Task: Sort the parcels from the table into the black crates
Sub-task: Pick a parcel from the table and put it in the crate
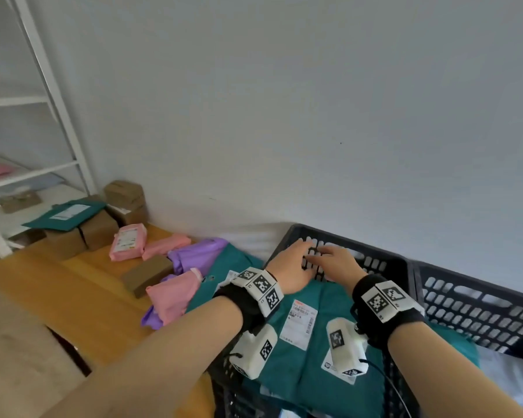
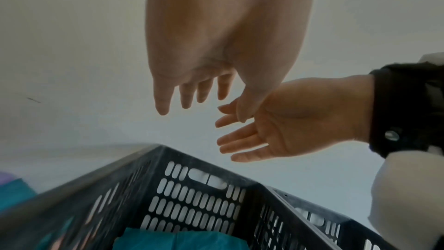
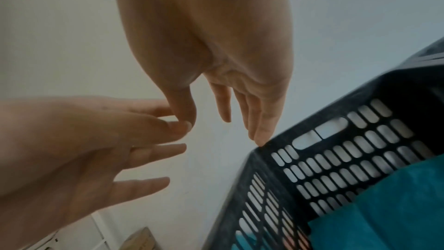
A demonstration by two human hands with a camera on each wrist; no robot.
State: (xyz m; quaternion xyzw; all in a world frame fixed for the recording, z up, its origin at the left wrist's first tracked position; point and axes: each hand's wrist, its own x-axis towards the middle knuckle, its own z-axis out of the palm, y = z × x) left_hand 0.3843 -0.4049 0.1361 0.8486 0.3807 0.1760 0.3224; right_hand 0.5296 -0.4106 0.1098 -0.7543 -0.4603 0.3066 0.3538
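With a green parcel (image 1: pixel 320 336) lying in the black crate (image 1: pixel 384 260), both hands, left hand (image 1: pixel 296 267) and right hand (image 1: pixel 338 263), hover empty, fingers loose; next, pick from the bench (image 1: pixel 82 291) (pink, purple mailers remain), matching crates carefully.

a teal parcel (image 1: pixel 320 342) (white label up) lies flat in the near black crate (image 1: pixel 384 260).
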